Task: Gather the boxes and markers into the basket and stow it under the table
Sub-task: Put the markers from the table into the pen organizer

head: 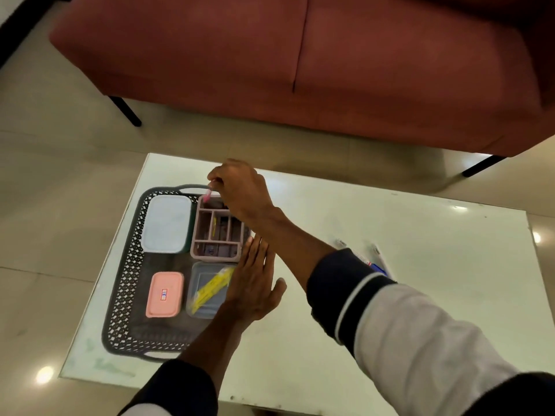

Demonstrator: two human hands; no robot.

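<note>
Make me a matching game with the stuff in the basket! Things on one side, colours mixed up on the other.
Things:
1. small lidded box
2. divided organizer
3. packet in the clear box
4. basket

Colours:
A. yellow
B. dark grey
C. pink
D. pale purple

Pairs: 1-C, 2-D, 3-A, 4-B

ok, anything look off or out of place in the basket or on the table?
Mostly tidy. The yellow pack lies diagonally across the clear box, poking past its rim. A few markers lie loose on the table, outside the basket, partly hidden by the right sleeve. Nothing spilled or visibly damaged.
</note>
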